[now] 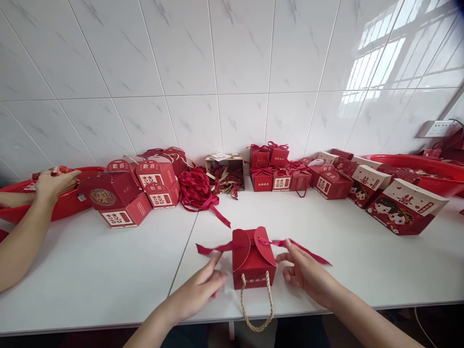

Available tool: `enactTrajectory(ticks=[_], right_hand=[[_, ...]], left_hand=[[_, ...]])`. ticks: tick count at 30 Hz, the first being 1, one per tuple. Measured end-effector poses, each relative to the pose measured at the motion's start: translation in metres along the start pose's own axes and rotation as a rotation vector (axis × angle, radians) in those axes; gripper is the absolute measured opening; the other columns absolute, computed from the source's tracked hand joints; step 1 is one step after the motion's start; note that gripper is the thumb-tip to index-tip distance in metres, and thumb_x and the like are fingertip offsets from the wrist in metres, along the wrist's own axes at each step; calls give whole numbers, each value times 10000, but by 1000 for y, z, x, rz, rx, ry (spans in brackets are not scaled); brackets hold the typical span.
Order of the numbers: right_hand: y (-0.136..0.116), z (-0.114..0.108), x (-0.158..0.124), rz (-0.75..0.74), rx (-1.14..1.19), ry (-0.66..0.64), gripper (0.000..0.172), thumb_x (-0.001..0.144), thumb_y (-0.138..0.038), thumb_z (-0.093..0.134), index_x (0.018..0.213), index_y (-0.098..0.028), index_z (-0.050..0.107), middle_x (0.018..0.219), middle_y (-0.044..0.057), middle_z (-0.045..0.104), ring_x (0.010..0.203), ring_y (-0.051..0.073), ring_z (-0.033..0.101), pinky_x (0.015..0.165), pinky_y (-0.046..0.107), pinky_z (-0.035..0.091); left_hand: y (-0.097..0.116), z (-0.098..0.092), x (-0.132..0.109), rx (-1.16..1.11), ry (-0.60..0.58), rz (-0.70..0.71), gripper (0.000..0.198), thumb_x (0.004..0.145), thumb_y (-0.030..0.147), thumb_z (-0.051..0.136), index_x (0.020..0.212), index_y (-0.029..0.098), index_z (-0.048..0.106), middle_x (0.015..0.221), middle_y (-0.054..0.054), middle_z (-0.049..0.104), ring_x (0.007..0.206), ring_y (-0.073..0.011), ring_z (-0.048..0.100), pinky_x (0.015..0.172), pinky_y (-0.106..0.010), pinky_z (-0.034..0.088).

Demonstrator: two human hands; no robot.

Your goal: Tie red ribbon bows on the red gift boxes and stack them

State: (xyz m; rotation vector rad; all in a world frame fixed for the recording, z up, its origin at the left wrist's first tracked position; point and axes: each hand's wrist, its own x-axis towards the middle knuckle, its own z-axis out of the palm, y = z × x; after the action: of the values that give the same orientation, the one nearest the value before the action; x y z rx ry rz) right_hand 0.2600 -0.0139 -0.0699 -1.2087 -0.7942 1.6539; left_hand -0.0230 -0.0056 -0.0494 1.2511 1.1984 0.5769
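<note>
A small red gift box (254, 276) stands upright near the table's front edge. Its rounded top flaps are folded over, and a twisted gold cord handle (271, 304) hangs from its front past the edge. Dark red ribbon comes out of the top, one tail (213, 248) to the left and another tail (313, 254) to the right. My left hand (195, 290) is open beside the box, index fingertip at the left tail's lower edge. On the other side my right hand (308, 273) is open, fingers apart, one fingertip against the right tail.
Behind lie a ribbon heap (195, 186) and a carton (243, 166) of ribbon pieces. Red boxes (123, 210) stand left, tied boxes (263, 181) at the back, printed boxes (402, 212) right. Another person's hand (52, 183) is over a red basin (67, 205); another basin (440, 171) sits right.
</note>
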Motion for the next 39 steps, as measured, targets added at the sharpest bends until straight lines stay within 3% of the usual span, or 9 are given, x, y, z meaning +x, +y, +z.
enactTrajectory(ticks=[2,5,10,16,20,25,30,34,39], right_hand=[[-6,-1,8,9,367,46,318,811,-465,661,1046,-252,636,773,-19,602,527,44,523,439,136,395],[-14,-8,15,-53,630,124,217,796,-278,713,994,-202,668,670,-28,557,585,61,575,463,122,452],[-21,-18,11,-241,593,163,239,773,-246,733,994,-161,702,715,-5,600,648,82,602,511,143,514],[-37,-20,2,-538,373,278,230,687,-335,804,873,-220,733,855,-9,627,698,80,559,561,160,527],[-60,-13,-4,-740,174,256,248,775,-432,710,873,-206,745,846,25,651,739,104,567,593,185,515],[-101,5,-7,-920,-42,213,254,763,-362,738,986,-242,722,803,16,684,714,128,604,656,259,511],[-137,34,-10,-1002,-227,20,216,826,-391,661,922,-213,737,780,28,688,731,151,611,669,285,496],[-150,57,-12,-1040,-245,-121,219,828,-363,660,992,-230,716,835,21,701,810,165,641,744,312,518],[-153,72,-12,-1063,-224,-168,189,836,-338,653,973,-217,700,794,14,698,780,149,650,741,303,527]], left_hand=[[3,6,12,-376,33,19,483,853,370,618,1304,256,487,781,3,616,640,-126,563,577,-224,433],[13,6,27,-887,135,40,246,902,267,551,1143,221,569,875,-34,627,680,-117,614,570,-210,469],[25,0,27,-1092,344,143,146,885,152,527,969,192,640,742,-13,593,615,-126,607,495,-214,468],[47,-6,16,-1030,499,378,125,824,113,563,857,175,667,800,-19,627,683,-126,608,514,-211,477],[72,-8,11,-854,468,559,44,751,192,683,794,195,677,836,-3,648,722,-122,576,568,-208,477],[111,0,7,-444,405,780,45,719,235,726,717,192,710,767,2,662,730,-128,552,601,-216,442],[143,19,9,-158,345,827,138,772,292,684,850,196,744,823,-21,711,787,-164,603,693,-260,456],[156,33,13,-151,321,883,175,784,292,674,919,211,750,924,-31,730,927,-189,622,811,-267,459],[158,37,15,-204,279,851,216,796,330,667,955,214,756,965,-51,740,1025,-224,619,891,-306,448]])
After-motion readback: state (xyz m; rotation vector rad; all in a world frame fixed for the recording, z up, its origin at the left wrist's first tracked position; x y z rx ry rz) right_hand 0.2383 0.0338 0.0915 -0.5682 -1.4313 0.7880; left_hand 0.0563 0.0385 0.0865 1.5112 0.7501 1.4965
